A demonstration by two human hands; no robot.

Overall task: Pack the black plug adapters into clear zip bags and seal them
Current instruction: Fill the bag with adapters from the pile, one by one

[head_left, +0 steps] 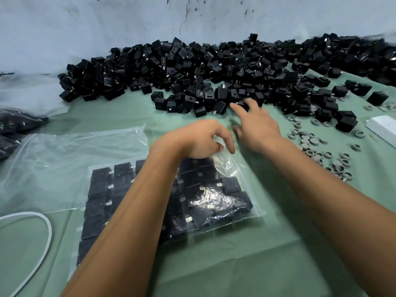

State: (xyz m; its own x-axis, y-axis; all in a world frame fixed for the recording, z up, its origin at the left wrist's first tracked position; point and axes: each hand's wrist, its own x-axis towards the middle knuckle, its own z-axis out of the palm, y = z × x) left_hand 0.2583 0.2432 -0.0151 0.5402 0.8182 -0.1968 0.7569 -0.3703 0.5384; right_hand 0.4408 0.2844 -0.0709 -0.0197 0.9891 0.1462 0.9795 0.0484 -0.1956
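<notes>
A clear zip bag (240,202) lies on the green cloth, holding several black plug adapters in rows. My left hand (201,140) pinches the bag's top edge at its far end. My right hand (257,125) reaches forward with fingers spread, its fingertips touching an adapter at the near edge of the big pile of black plug adapters (192,71) along the wall. Whether it grips that adapter is blurred.
Empty clear bags (64,159) lie to the left, with packed dark bags (15,129) beyond them. Grey rubber rings (317,146) are scattered at the right. A white box (383,127) sits at the right edge and a white cable (42,228) loops at lower left.
</notes>
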